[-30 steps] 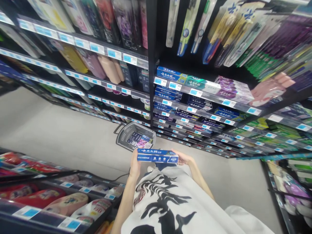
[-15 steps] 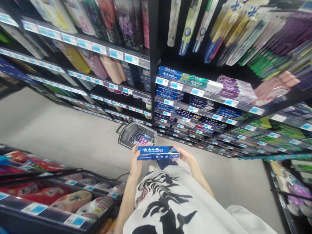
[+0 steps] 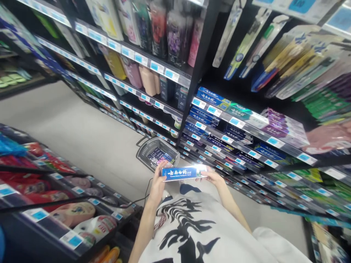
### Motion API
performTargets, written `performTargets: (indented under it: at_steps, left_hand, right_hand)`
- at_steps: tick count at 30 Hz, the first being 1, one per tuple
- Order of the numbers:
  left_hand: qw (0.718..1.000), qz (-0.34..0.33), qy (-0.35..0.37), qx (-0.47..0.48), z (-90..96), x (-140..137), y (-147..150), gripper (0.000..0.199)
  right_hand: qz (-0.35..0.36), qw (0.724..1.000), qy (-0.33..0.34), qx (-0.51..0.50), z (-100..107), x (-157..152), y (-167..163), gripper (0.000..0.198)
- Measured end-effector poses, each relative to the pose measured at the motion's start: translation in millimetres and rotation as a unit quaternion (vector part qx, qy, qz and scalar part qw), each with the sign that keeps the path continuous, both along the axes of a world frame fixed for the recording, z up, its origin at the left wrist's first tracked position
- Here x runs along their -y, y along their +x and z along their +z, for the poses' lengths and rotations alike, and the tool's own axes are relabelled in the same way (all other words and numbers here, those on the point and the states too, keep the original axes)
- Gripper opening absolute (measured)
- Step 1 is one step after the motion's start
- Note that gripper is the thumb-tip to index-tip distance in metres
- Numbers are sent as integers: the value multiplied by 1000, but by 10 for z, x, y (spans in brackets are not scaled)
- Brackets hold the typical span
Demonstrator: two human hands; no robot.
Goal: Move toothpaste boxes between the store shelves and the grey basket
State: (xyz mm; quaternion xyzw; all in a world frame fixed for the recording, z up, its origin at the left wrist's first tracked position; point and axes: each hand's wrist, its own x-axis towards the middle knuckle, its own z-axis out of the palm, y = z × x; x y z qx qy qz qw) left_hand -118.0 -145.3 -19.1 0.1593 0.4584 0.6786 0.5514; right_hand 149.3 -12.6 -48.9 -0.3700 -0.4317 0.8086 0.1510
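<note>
Between my two hands is a long blue toothpaste box (image 3: 179,173) with white lettering, held level in front of my shirt. My left hand (image 3: 158,184) grips its left end, thumb on the near side. The right end is gripped by my right hand (image 3: 214,177), with fingers over the box's face and a bright glare beside them. Below and beyond the box, a grey shopping basket (image 3: 142,153) stands on the floor with several dark blue and purple boxes in it.
Ahead right, a shelf (image 3: 253,132) carries toothpaste boxes under hanging toothbrushes (image 3: 285,60). Tall bottles (image 3: 175,38) line the shelves ahead left. A low display of bottles (image 3: 97,228) stands close on my left. Grey floor (image 3: 90,124) runs between the shelves.
The toothpaste box has tilted so its lettered top face shows more and its side face less. My view has swung, and the shelves sit further right and lower. Both hands keep hold.
</note>
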Motion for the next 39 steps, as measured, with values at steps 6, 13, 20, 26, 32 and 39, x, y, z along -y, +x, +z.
performTargets:
  at_steps: [6,13,20,26,32,39]
  left_hand:
    - [990,37,-117,-75,-362,-177,104,60]
    - [979,39,-178,-88,-702,-360,171,63]
    - [982,25,-164,-89,-686,-619,542,59]
    - [986,-55,-147,-51,-551,-721,978,52]
    - [983,-95,-132,-80,-481,-805,1174,43]
    - [981,-78,-148,-101,-474,-852,1186,42]
  right_hand:
    - [-113,991,62,45,-123,-542,260,64]
    - [-314,927,188,78,-481,-1095,485,70]
    - [-355,898,228,120,-693,-1470,577,65]
    - [-342,894,264,123,-768,-1713,564,71]
    - [-324,888,292,145,-888,-1917,509,65]
    - [-295,881,324,176,-1037,-2116,467,52]
